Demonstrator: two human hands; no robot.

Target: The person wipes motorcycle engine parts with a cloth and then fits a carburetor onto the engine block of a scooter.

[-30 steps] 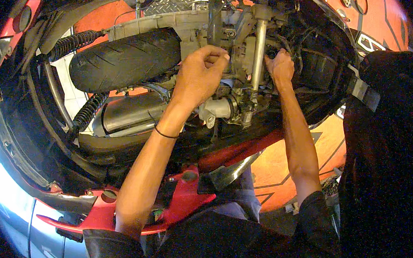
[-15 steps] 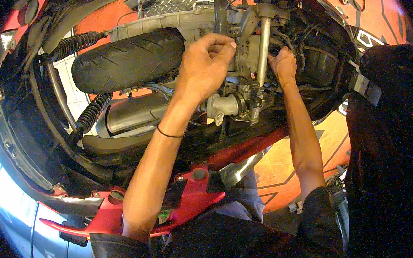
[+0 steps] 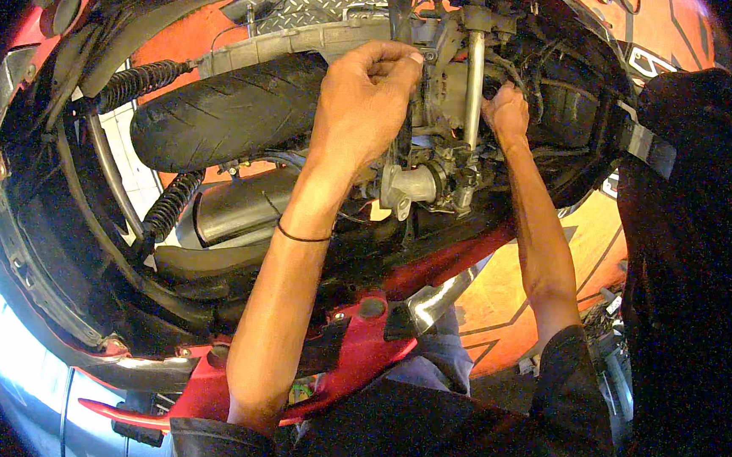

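A scooter's opened engine bay spreads before me. My left hand (image 3: 365, 97) is raised over it beside the black rear tire (image 3: 230, 110), its fingers curled in and pressed toward the thumb. Whatever it may pinch does not show. To the right of a bare metal tube (image 3: 474, 87), my right hand (image 3: 508, 115) reaches down among dark hoses and cables, its fingers bent. The fingertips go into shadow, so what they grip is hidden. Below the tube sits a grey metal intake fitting (image 3: 411, 185) with a clamp around it.
Two coil shock absorbers (image 3: 143, 79) flank the tire on the left, with a silver-and-black muffler (image 3: 240, 207) below. A red body panel (image 3: 349, 346) lies close to my left forearm. A dark seat-like shape (image 3: 687, 251) stands at the right, above an orange floor (image 3: 523, 282).
My left hand has moved slightly up and away over the engine, still curled. My right hand stays among the hoses. The whole view has shifted a little.
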